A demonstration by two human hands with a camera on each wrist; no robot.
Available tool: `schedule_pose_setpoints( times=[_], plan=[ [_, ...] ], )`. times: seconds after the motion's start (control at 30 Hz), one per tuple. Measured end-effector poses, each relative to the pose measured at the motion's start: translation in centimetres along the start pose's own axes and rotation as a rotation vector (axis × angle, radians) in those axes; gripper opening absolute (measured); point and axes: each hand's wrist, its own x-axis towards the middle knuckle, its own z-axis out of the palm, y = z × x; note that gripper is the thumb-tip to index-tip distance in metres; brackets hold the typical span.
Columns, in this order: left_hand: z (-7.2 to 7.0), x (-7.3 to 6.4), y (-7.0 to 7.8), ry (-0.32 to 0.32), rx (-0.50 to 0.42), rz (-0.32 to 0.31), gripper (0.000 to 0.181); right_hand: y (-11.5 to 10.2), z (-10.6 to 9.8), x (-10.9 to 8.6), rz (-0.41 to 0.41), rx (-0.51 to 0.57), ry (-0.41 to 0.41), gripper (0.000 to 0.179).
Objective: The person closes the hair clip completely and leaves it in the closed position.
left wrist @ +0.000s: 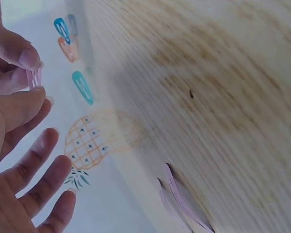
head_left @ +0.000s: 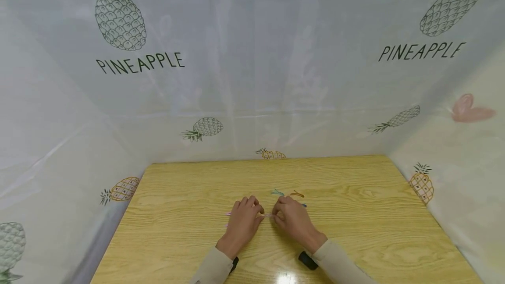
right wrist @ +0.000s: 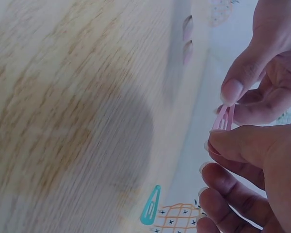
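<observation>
A pink snap hair clip [right wrist: 224, 118] is stretched between both hands, raised over the table [head_left: 177, 231]. My left hand [head_left: 243, 219] pinches one end between thumb and forefinger, its other fingers spread loosely in the left wrist view. The opposite end is pinched by my right hand [head_left: 293, 218], thumb against forefinger. Fingertips cover both ends of the clip, leaving its slotted middle visible. Two more pink hair clips [left wrist: 186, 201] lie on the wood, just left of my left hand in the head view.
Beyond my right hand lie a teal hair clip [left wrist: 82, 88], an orange hair clip [head_left: 297, 193] and a blue hair clip [left wrist: 62, 30]. A pale pineapple-print sheet [head_left: 252, 78] walls the table at the back and sides.
</observation>
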Motion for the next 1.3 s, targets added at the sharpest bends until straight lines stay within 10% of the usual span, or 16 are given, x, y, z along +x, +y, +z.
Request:
schedule_pose_setpoints(
  times=[0.47,1.3],
  plan=[
    [-0.7,-0.5,-1.2,0.051,-0.097,0.016,0.008,-0.4,-0.5,0.5,-0.050,0.116,-0.071,0.010],
    [-2.7,-0.8,-3.4,-0.124,-0.470,0.031,0.010,0.1,-0.8,0.8,-0.144,0.414,-0.190,0.011]
  ],
)
